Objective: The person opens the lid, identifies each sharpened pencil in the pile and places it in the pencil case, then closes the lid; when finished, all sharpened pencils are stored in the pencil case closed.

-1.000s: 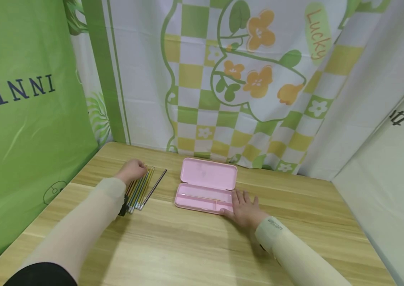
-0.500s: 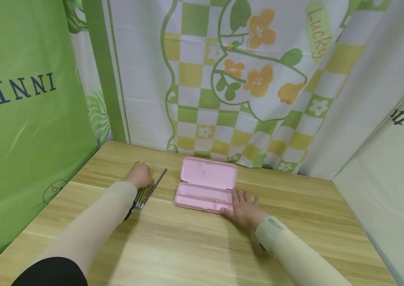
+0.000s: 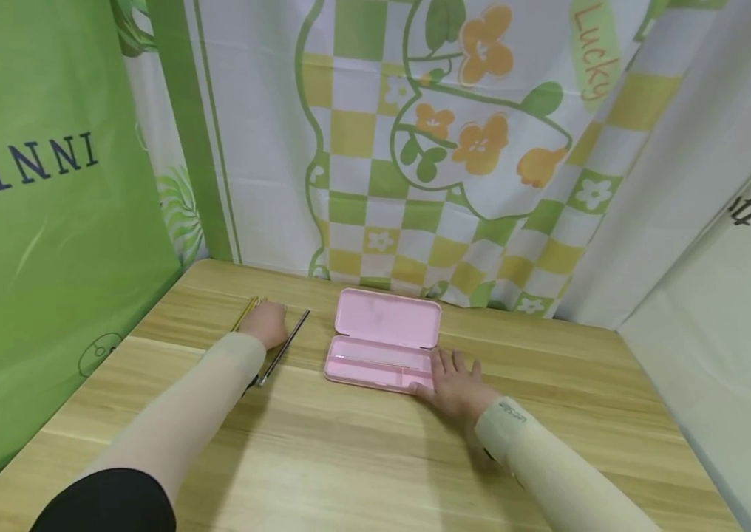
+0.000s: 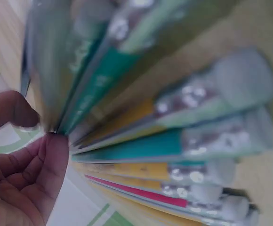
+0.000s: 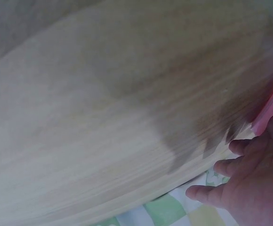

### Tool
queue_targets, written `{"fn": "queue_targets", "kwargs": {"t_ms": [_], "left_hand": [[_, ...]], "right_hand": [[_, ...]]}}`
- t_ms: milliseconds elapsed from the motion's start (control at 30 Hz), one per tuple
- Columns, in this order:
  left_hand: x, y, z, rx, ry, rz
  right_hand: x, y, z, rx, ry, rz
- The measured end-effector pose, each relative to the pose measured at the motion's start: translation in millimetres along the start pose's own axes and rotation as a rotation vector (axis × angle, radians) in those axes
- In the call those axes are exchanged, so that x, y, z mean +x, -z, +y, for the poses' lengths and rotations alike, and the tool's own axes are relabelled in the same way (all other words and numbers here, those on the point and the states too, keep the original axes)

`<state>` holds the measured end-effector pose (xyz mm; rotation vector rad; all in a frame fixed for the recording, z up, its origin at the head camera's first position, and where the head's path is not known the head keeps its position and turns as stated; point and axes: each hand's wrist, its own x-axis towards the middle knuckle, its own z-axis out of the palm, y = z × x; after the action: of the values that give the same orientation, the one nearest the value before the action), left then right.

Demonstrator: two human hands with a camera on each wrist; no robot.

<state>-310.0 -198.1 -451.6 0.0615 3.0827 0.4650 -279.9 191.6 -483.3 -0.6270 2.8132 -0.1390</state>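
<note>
Beside a dark pencil point(image 3: 284, 348), the left hand point(image 3: 265, 324) is over the pencils at the table's left. In the left wrist view its thumb and curled fingers point(image 4: 28, 165) pinch a fanned bundle of eraser-tipped pencils point(image 4: 127, 170), teal, yellow and one pink-red. A pink pencil case point(image 3: 389, 319) lies with its lid raised; one thin pencil point(image 3: 372, 362) lies in its long compartment. The right hand point(image 3: 458, 390), fingers spread, rests at the case's right end. In the right wrist view the right hand point(image 5: 254, 179) is beside the pink case edge point(image 5: 272, 108).
The wooden table point(image 3: 349, 458) carries everything. A patterned curtain point(image 3: 362, 148) hangs behind its back edge, a green cloth point(image 3: 49, 258) stands at the left and a pale cloth point(image 3: 715, 332) at the right.
From the left side of the pencils, my left hand has moved right over them, and the bundle is now gathered under it. The right hand has stayed at the case.
</note>
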Motion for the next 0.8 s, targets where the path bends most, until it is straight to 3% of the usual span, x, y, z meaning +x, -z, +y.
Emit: {"fn": "queue_targets", "kwargs": {"t_ms": [200,400,600,800], "left_hand": [[1.7,3.1,3.6,-0.009,0.015,0.004],[5.8,3.1,-0.8,-0.069,-0.018,-0.033],[10.2,11.8,-6.7,-0.253,-0.048,-0.065],[11.1,23.7,-9.0,-0.451,-0.027,-0.065]], "right_hand": [[0.7,0.0,1.0,-0.008,0.002,0.005],[-1.2,3.0,-2.3,-0.022,-0.004,-0.015],[-2.8,5.8,-5.4,-0.030,-0.008,-0.024],[3.6,-0.2,0.2,-0.034,-0.012,-0.020]]}}
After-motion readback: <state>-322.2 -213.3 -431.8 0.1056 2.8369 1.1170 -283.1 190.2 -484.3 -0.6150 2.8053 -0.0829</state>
